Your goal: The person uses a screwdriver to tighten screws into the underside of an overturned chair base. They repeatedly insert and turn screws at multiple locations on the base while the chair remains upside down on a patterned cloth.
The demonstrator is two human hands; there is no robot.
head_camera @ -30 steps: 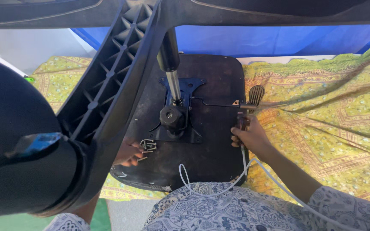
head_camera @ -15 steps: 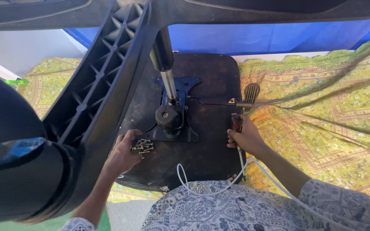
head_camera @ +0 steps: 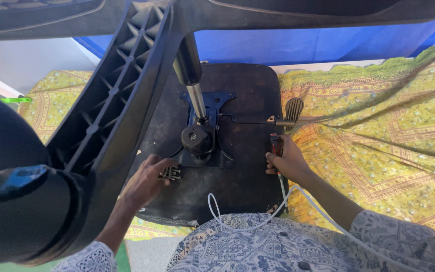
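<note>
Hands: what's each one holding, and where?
Right hand grips a screwdriver by its red-black handle, shaft pointing toward the person. Left hand holds a cluster of bolts in its fingers.

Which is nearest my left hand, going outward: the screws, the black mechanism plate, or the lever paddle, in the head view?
1. Screws, at the left hand's fingertips.
2. Black mechanism plate, mid-seat.
3. Lever paddle, at the seat's right edge.

Makeshift home repair spot: upturned office chair (head_camera: pixel 212 136) on patterned yellow cloth (head_camera: pixel 378 126), blue tarp (head_camera: pixel 303 45) behind.

Yellow patterned cloth (head_camera: pixel 378 136) spread beneath — blue sheet (head_camera: pixel 298 45) behind, small green object (head_camera: pixel 15 99) at left edge.
</note>
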